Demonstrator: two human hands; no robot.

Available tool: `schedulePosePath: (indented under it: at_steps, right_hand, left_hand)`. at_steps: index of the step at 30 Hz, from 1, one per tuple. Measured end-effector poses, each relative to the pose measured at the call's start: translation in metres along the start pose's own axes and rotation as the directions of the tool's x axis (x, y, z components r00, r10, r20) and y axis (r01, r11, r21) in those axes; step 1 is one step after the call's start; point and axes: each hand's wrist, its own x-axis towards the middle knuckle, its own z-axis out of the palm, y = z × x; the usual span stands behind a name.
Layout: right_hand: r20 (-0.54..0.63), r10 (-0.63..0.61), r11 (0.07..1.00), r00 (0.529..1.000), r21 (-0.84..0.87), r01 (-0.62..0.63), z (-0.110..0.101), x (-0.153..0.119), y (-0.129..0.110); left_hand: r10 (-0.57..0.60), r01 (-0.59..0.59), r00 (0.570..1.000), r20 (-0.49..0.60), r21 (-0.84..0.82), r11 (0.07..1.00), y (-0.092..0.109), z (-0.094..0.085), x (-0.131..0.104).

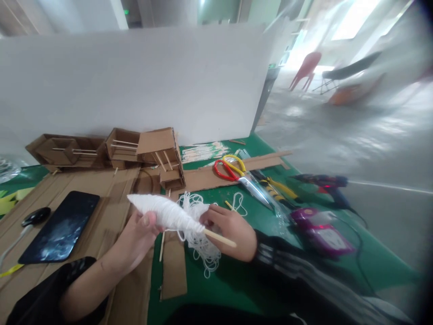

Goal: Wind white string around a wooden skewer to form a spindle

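Note:
A white string-wound spindle (165, 211) on a wooden stick (221, 238) is held tilted above the table, its pointed end to the left. My left hand (144, 234) is closed round the wound body from below. Beside the lower end of the winding, my right hand (233, 230) has its fingers curled at the string. What exactly those fingertips pinch is partly hidden behind the spindle and stick. Under and between the hands lies a loose tangle of white string (204, 255).
Scissors (241, 176), pliers (279, 187), a hot glue gun (326, 185) and a purple power strip (324, 232) lie right. Cardboard boxes with sticks (158, 153) stand behind. Left is a phone (61, 225) on a cardboard sheet (118, 185). A white panel (135, 85) closes the back.

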Motion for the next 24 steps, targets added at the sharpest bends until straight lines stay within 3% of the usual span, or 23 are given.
schedulePosePath:
  at_steps: [5, 11, 16, 19, 24]
  right_hand:
    - [-0.058, 0.096, 0.983, 0.994, 0.165, -0.085, -0.004, 0.0, -0.002]
    - [0.018, 0.287, 0.911, 0.958, 0.303, -0.279, -0.003, 0.002, -0.001]
    - [-0.006, 0.325, 0.895, 0.946, 0.325, -0.305, -0.004, 0.001, 0.002]
    - [-0.102, 0.262, 0.94, 0.96, 0.252, -0.23, -0.006, -0.001, 0.0]
    - [-0.159, -0.009, 0.993, 0.987, 0.115, 0.028, -0.009, -0.004, -0.012]
  left_hand:
    - [-0.041, 0.041, 0.999, 0.0, -0.069, 0.997, -0.01, -0.008, 0.004]
    - [-0.094, 0.094, 0.996, 0.009, -0.115, 0.989, -0.019, -0.013, 0.009]
    - [-0.17, 0.159, 0.984, -0.059, -0.156, 0.975, -0.025, -0.015, 0.012]
    - [-0.181, 0.18, 0.983, 0.012, -0.177, 0.968, -0.025, -0.012, 0.011]
    - [-0.215, 0.247, 0.964, 0.159, -0.22, 0.944, -0.016, -0.004, 0.005]
